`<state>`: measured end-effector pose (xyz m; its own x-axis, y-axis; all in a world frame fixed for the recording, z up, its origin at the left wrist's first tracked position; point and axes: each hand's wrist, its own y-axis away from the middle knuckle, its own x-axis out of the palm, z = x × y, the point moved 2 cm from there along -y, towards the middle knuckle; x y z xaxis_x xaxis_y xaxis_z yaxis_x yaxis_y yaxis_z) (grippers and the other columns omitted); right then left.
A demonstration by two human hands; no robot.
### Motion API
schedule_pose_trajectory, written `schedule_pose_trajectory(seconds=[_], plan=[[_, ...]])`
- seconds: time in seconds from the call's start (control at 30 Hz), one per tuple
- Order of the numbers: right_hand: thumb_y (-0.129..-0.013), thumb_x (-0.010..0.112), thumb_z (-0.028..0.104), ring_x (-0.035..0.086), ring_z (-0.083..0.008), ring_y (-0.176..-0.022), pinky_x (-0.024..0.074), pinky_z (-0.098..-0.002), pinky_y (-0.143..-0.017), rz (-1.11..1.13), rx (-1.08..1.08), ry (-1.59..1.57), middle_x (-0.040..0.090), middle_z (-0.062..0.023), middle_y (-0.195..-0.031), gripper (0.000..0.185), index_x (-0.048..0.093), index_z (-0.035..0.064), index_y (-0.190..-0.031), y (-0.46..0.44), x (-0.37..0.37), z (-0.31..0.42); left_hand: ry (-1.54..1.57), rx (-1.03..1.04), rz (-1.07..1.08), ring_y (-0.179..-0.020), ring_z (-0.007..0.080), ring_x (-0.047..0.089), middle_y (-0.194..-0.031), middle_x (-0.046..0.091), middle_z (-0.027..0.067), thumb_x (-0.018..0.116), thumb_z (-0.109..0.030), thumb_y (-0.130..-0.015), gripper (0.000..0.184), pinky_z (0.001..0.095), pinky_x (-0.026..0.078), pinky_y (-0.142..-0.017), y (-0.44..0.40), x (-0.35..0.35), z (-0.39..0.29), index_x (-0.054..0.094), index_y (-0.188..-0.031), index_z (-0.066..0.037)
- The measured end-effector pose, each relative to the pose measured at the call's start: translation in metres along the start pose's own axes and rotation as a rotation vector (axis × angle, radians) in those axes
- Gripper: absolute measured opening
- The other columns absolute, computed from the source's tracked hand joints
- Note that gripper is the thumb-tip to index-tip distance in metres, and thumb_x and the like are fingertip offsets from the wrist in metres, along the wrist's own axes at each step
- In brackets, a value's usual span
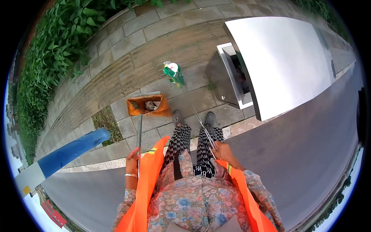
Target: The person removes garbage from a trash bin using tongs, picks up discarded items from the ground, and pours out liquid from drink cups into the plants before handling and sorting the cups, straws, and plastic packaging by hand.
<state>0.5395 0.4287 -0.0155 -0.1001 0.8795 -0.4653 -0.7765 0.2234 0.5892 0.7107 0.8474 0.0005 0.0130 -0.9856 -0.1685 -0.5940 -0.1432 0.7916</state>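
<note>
My left hand (132, 161) is closed around the upright metal handle of a long-handled dustpan. The orange dustpan (160, 111) stands on the paving in front of my feet, and crumpled litter (151, 105) lies in it. In my right hand (225, 152) is a pair of long metal tongs (203, 128), gripped near the top. Their thin tips point forward and down, above the paving by my shoes; whether the tips touch each other I cannot tell. Beyond the dustpan a green and white plastic bag (174, 73) rests on the paving, apart from the tongs.
A litter bin (226, 79) with a large white top (284, 63) stands at the right, dark inside its opening. A blue and white post (73, 150) rises at the left. Leafy bushes (63, 42) border the paved walkway (166, 25). Grey road (293, 154) lies past the kerb.
</note>
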Motion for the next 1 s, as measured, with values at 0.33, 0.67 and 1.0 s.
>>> schedule_pose_trajectory(seconds=[0.33,0.67,1.0], plan=[[-0.073,0.066,0.020,0.061,-0.0417,-0.072,0.0488,-0.0473,-0.066,-0.089,0.040,0.153,0.062,-0.0226,-0.077,0.024,0.056,0.0000,-0.081,-0.027,0.011,0.041,-0.224,-0.083,0.082,-0.044,0.0143,0.053,-0.066,0.051,0.0033,0.043,0.005,-0.083,0.039,0.0270,0.042,-0.035,-0.063,-0.003,-0.059,0.063,-0.113,-0.009],[-0.079,0.067,0.013,0.061,-0.0337,-0.062,0.0467,-0.0386,-0.056,-0.121,-0.041,0.188,0.059,-0.0166,-0.069,0.016,0.056,0.0008,-0.078,0.017,-0.016,0.050,-0.349,-0.086,0.158,-0.045,0.0105,0.052,-0.067,0.051,-0.0005,0.045,0.001,-0.086,0.036,0.0255,0.038,-0.036,-0.079,0.005,-0.080,0.064,-0.114,-0.013],[-0.076,0.072,0.020,0.060,-0.0190,-0.052,0.0481,-0.0336,-0.045,-0.115,0.316,-0.222,0.061,-0.0110,-0.064,0.025,0.060,-0.0019,-0.077,-0.005,-0.017,0.079,-0.297,-0.075,0.167,-0.043,0.0128,0.051,-0.069,0.049,0.0013,0.042,0.004,-0.081,0.045,0.0262,0.040,-0.036,-0.084,0.001,-0.081,0.059,-0.118,-0.014]])
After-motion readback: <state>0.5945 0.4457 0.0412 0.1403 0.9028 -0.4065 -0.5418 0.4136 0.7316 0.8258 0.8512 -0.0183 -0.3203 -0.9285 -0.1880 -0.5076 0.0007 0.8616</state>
